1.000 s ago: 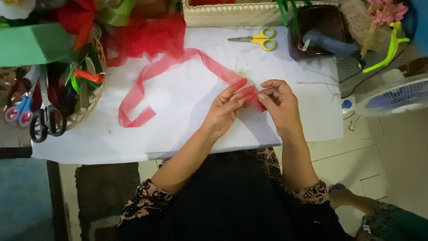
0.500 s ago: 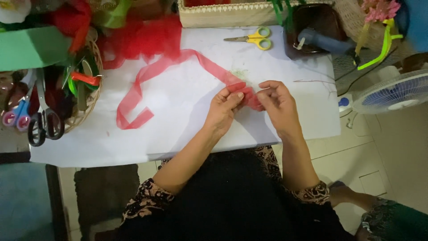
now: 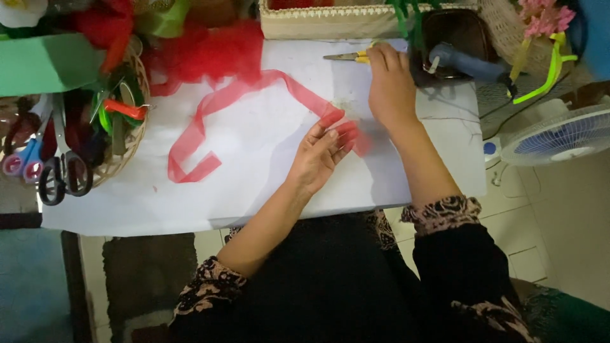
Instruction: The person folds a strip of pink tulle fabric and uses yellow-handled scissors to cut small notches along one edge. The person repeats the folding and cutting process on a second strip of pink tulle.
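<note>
Red ribbon [image 3: 254, 95] in left hand [image 3: 321, 155], right hand [image 3: 391, 86] over scissors [image 3: 348, 57]

Two hands [image 3: 321, 155], one red ribbon [image 3: 254, 92], one fan [image 3: 559, 136], three scissors [image 3: 346, 57].

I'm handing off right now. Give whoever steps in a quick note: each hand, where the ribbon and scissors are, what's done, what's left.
Left hand: pinches the gathered end of the red ribbon on the white table.
Right hand: lies over the handles of the yellow scissors at the table's far edge; grip not visible.
Done: ribbon end is gathered, its tail looped out to the left.
Left: ribbon looks uncut; probably pick up the scissors and trim it.
</note>
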